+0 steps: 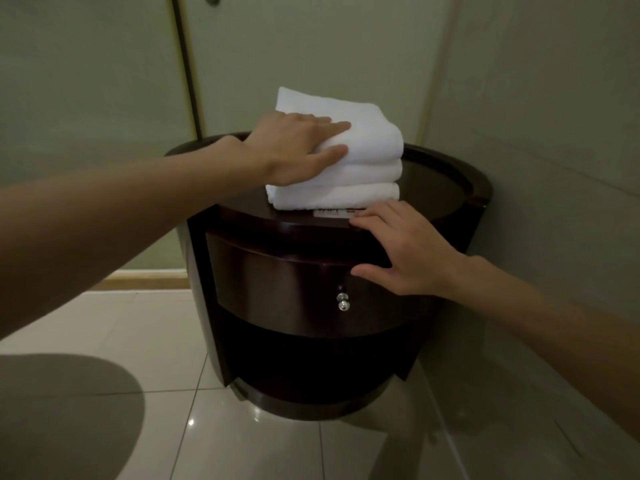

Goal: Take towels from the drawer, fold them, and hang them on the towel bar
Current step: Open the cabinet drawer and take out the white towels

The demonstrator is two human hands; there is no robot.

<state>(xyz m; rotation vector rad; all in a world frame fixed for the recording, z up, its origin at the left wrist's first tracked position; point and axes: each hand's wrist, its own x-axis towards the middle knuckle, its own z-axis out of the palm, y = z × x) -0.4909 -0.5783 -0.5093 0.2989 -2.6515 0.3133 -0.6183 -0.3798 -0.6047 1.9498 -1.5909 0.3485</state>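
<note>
On the round dark nightstand's tabletop (433, 181), near its front edge: a stack of three folded white towels (363, 168), one atop another, edges roughly aligned. Left arm stretched in from the lower left, forearm rising toward the stack. Left hand (294, 147) palm-down on the top towel, fingers (329, 124) spread flat across its upper face, thumb pressed against the near side of the fold; closed loosely over that top towel, not lifted from the pile. Right arm reaching in from the lower right, wrist bent slightly up. Right hand (405, 247) open, fingers apart, fingertips resting on the tabletop's front rim just below the stack, beside a small white label (332, 213); thumb stretched out along the upper edge of the drawer front (287, 278); holding nothing. Drawer closed, its small metal knob (343, 303) below and left of the right hand. Glossy tiled floor (166, 334) beneath the nightstand, pale wall panels behind and to the right.
</note>
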